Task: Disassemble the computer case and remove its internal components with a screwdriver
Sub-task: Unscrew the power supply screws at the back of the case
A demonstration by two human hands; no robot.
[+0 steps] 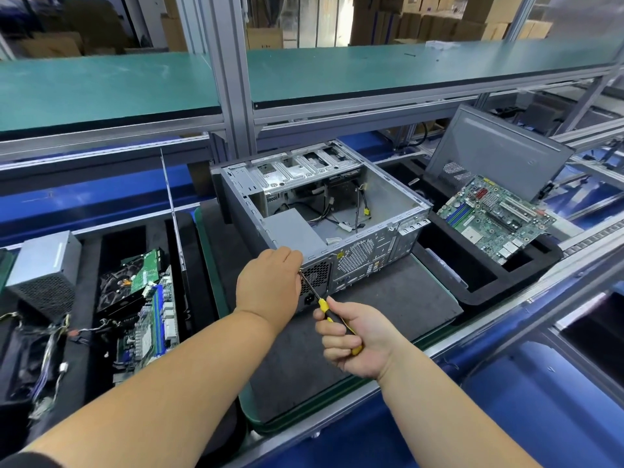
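Lying on its side with the open face up, the computer case [324, 211] sits on a dark mat [388, 298] in the middle of the bench. The right hand [351, 339] has its fingers curled tight around the yellow-and-black handle of a screwdriver [324, 307], whose shaft slants up and left to the case's rear panel beside the power supply [297, 231]. The left hand [270, 288] rests at that rear corner with its fingers bent over the screwdriver tip; whether they pinch it cannot be told. A removed motherboard [493, 217] lies in a foam tray [472, 282] to the right, a grey side panel [499, 153] leaning behind it. More boards [152, 305] and a grey box [44, 268] lie at left.
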